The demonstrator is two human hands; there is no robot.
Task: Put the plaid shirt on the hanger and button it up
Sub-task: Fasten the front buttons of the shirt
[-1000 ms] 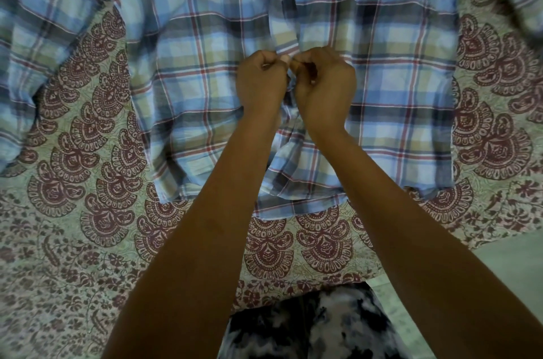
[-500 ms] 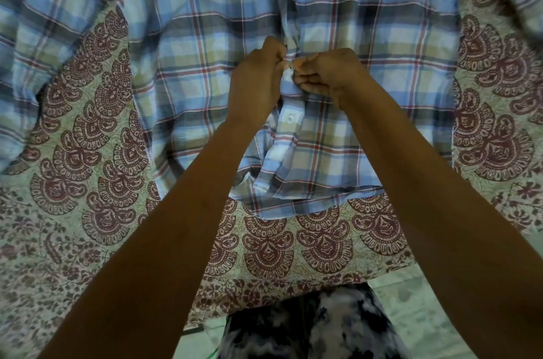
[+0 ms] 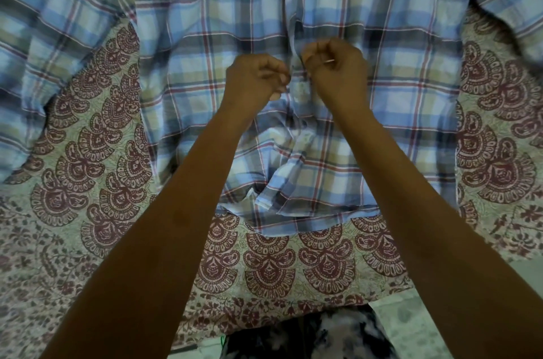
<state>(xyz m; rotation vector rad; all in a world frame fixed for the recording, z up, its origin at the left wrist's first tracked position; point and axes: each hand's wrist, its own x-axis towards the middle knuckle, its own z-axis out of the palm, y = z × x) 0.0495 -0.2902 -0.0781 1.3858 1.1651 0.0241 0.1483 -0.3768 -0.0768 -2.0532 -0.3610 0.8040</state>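
Note:
The blue, green and red plaid shirt (image 3: 205,44) lies spread flat, front up, across the upper half of the view, its sleeves running off to both sides. My left hand (image 3: 255,76) pinches the left edge of the front placket at mid-shirt. My right hand (image 3: 335,67), a ring on one finger, pinches the right edge just across the opening. The two hands sit a few centimetres apart. Below them the lower front (image 3: 293,176) is rumpled and gapes open. No hanger shows in this view.
A patterned bedsheet (image 3: 88,197) with maroon motifs covers the surface under the shirt. Its near edge runs along the bottom, with pale floor (image 3: 411,326) at the lower right. My dark mottled clothing (image 3: 308,338) shows at the bottom centre.
My hands have parted slightly and shifted lower on the placket. The camera has tilted, so the shirt and sheet sit a little differently in view.

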